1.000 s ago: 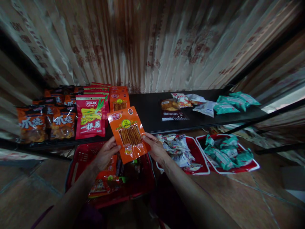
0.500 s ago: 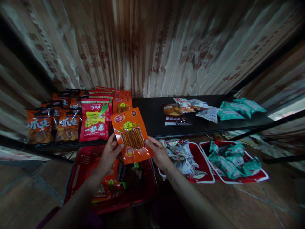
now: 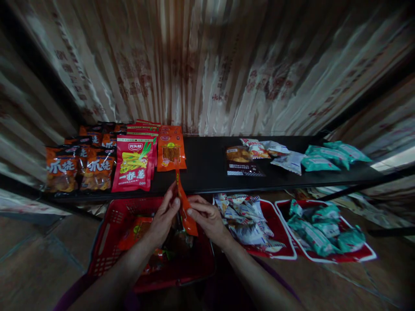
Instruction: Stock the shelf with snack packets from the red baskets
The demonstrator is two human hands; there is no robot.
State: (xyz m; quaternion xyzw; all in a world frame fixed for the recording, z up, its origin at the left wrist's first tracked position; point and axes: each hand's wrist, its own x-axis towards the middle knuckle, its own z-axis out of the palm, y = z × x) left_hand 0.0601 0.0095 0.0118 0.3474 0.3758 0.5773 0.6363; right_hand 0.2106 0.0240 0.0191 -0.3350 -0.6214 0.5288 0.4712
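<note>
An orange packet (image 3: 184, 207) is between the person's two hands, turned nearly edge-on above the far right part of the large red basket (image 3: 103, 235) at near left. The right hand (image 3: 208, 219) is clamped on the packet, thumb against its face; the left hand (image 3: 164, 216) meets its left side, though whether those fingers pinch it cannot be told.

Inside the large basket lie more orange packets (image 3: 131, 236) and some darker ones, partly hidden by the left arm. To its right, a white-rimmed red basket (image 3: 277, 229) is heaped with white packets (image 3: 249, 226), mostly towards its left; beyond that, another red basket (image 3: 363, 255) holds teal packets (image 3: 313, 237).

The black shelf (image 3: 204, 162) runs across behind the baskets, its near edge just beyond the hands. Its widest exposed stretch lies between an upright orange pack (image 3: 170, 149) on the left and a flat dark brown packet (image 3: 243, 163) on the right. In view, the held packet's upper end overlaps the shelf's near edge.
</note>
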